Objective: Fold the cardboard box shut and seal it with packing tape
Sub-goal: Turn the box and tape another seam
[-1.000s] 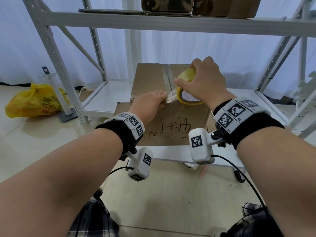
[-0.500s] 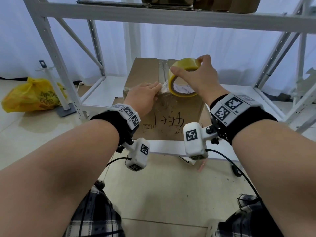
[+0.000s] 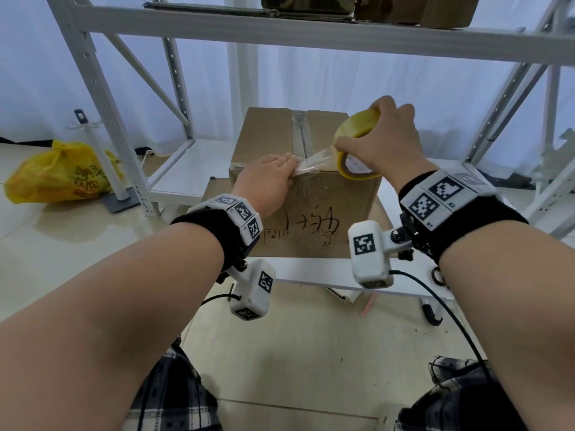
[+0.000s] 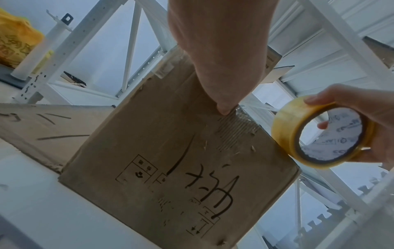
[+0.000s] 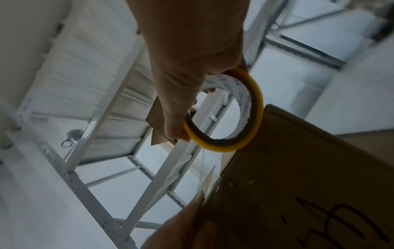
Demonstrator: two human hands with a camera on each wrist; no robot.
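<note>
Right hand (image 3: pixel 387 141) grips tape roll (image 3: pixel 354 150) by its stiff rim; left hand (image 3: pixel 264 178), fingers flat, pins the flimsy, clingy strip (image 3: pixel 314 164) against the rigid cardboard box (image 3: pixel 326 213).

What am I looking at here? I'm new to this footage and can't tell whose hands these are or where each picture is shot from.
No machine: a person's bare hands, with cameras strapped on. The big picture comes from a head camera looking down; the other two look along each wrist. A cardboard box stands on a low white shelf, flaps folded shut. The left hand presses the tape's loose end onto the box's near top edge. The right hand holds the yellow tape roll in its grip, a clear strip stretched between them. A yellow bag lies on the floor.
</note>
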